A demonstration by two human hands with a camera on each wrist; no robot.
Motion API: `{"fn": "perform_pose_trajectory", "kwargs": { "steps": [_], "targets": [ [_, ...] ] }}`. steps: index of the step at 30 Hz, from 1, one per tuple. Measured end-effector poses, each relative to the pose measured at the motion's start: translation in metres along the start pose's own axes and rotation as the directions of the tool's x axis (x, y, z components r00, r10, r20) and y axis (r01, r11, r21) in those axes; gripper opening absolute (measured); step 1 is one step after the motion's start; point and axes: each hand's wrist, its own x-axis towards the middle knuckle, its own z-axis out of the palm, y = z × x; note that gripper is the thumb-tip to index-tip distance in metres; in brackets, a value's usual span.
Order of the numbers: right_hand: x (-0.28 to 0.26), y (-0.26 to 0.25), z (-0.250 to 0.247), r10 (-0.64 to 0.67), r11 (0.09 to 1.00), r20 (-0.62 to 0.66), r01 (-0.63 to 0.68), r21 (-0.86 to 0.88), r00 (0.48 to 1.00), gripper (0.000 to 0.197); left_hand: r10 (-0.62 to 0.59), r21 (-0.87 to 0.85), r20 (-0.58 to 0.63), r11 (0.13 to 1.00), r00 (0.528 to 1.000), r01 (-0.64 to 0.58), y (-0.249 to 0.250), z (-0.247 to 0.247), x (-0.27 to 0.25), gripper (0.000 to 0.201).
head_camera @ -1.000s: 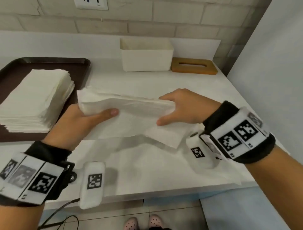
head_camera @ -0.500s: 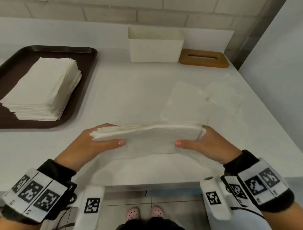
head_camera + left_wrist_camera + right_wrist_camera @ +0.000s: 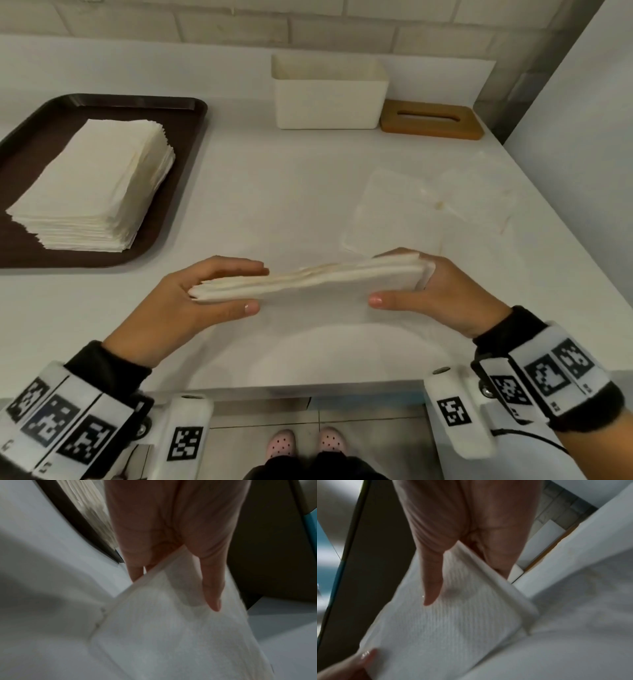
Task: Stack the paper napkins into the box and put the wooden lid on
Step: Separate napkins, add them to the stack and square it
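Observation:
A folded bundle of white paper napkins (image 3: pixel 308 282) stands on edge near the counter's front, held between both hands. My left hand (image 3: pixel 191 301) grips its left end, thumb in front, fingers behind; the left wrist view shows my thumb on the napkin bundle (image 3: pixel 171 635). My right hand (image 3: pixel 442 294) grips the right end the same way, and the right wrist view shows that end of the napkin bundle (image 3: pixel 453 622). A tall napkin stack (image 3: pixel 96 185) lies on a brown tray (image 3: pixel 185 113). The white box (image 3: pixel 329 92) stands open at the back, the wooden lid (image 3: pixel 431 120) flat beside it on the right.
Two loose napkins (image 3: pixel 394 209) lie flat on the white counter (image 3: pixel 274 192) behind my right hand. A wall closes off the right side. The counter's front edge runs just below my wrists, with the floor and my shoes beneath.
The bundle came down and toward the counter's front edge. It now stands on its edge, squared between both hands.

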Motion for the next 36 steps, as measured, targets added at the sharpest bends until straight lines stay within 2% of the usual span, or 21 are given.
{"fn": "perform_pose_trajectory", "kwargs": {
  "steps": [2, 5, 7, 9, 12, 15, 18, 20, 22, 24, 27, 28, 29, 30, 32, 34, 36],
  "targets": [
    [0.000, 0.006, 0.000, 0.057, 0.997, 0.037, -0.056, -0.047, 0.998, 0.043, -0.012, -0.020, 0.000, 1.000, 1.000, 0.012, -0.005, -0.002, -0.002, 0.040],
    [0.002, 0.010, 0.003, 0.092, 0.992, 0.065, -0.085, -0.092, 0.994, 0.048, -0.036, 0.047, 0.021, 0.998, 0.999, 0.035, -0.010, -0.002, 0.000, 0.036],
    [0.004, 0.007, 0.004, 0.071, 0.994, 0.034, -0.068, -0.085, 0.997, 0.044, -0.017, 0.122, 0.038, 0.992, 0.999, 0.012, -0.007, 0.000, 0.001, 0.027],
    [0.004, 0.002, 0.003, 0.035, 0.997, -0.024, -0.036, -0.066, 0.999, 0.040, 0.028, 0.128, -0.005, 0.991, 1.000, -0.027, -0.001, -0.001, 0.000, 0.020],
    [0.002, -0.001, 0.001, -0.001, 1.000, -0.054, 0.001, 0.009, 0.999, 0.031, 0.060, 0.046, -0.076, 0.997, 0.995, -0.057, 0.006, -0.002, -0.002, 0.028],
    [0.000, 0.003, 0.004, 0.039, 0.999, 0.019, -0.039, 0.007, 0.999, 0.035, -0.009, 0.114, 0.022, 0.993, 1.000, 0.006, 0.001, -0.001, -0.003, 0.040],
    [0.000, 0.006, 0.004, 0.070, 0.997, 0.020, -0.070, -0.043, 0.997, 0.040, -0.086, 0.187, 0.090, 0.980, 0.992, 0.068, -0.010, -0.003, -0.002, 0.042],
    [0.001, 0.005, 0.005, 0.078, 0.996, 0.019, -0.077, -0.052, 0.997, 0.042, -0.099, 0.210, 0.070, 0.974, 0.993, 0.083, -0.013, -0.006, 0.000, 0.032],
    [0.001, 0.002, 0.009, 0.073, 0.997, 0.018, -0.073, -0.016, 0.997, 0.036, -0.066, 0.196, 0.045, 0.979, 0.997, 0.056, -0.009, -0.005, 0.001, 0.015],
    [0.001, -0.005, 0.011, 0.030, 0.999, -0.026, -0.029, 0.031, 0.999, 0.031, -0.002, 0.155, 0.006, 0.988, 1.000, 0.002, 0.000, -0.002, 0.001, 0.013],
    [-0.002, -0.020, 0.007, -0.053, 0.989, -0.121, 0.069, 0.131, 0.991, 0.035, 0.039, -0.079, -0.158, 0.996, 0.987, -0.051, 0.019, -0.002, 0.001, 0.007],
    [-0.003, -0.024, 0.005, -0.066, 0.979, -0.139, 0.091, 0.182, 0.988, 0.039, 0.045, -0.195, -0.155, 0.978, 0.987, -0.076, 0.018, -0.005, 0.002, 0.017],
    [-0.002, -0.026, 0.004, -0.072, 0.964, -0.144, 0.106, 0.242, 0.987, 0.042, 0.031, -0.303, -0.106, 0.951, 0.994, -0.062, 0.018, -0.007, 0.003, 0.038],
    [-0.002, -0.027, 0.004, -0.068, 0.948, -0.144, 0.109, 0.300, 0.987, 0.044, -0.006, -0.342, -0.040, 0.940, 0.999, -0.008, 0.011, -0.009, 0.005, 0.056],
    [0.001, -0.027, 0.005, -0.030, 0.927, -0.139, 0.080, 0.366, 0.990, 0.046, -0.079, -0.262, 0.073, 0.960, 0.994, 0.095, 0.001, -0.008, 0.007, 0.078],
    [0.003, -0.026, 0.006, 0.018, 0.926, -0.136, 0.035, 0.376, 0.991, 0.043, -0.120, -0.228, 0.128, 0.963, 0.985, 0.147, -0.004, -0.003, 0.011, 0.077],
    [0.004, -0.024, 0.006, 0.059, 0.928, -0.135, -0.004, 0.372, 0.989, 0.038, -0.130, -0.330, 0.121, 0.930, 0.984, 0.163, -0.006, 0.000, 0.014, 0.072]
  ]
}}
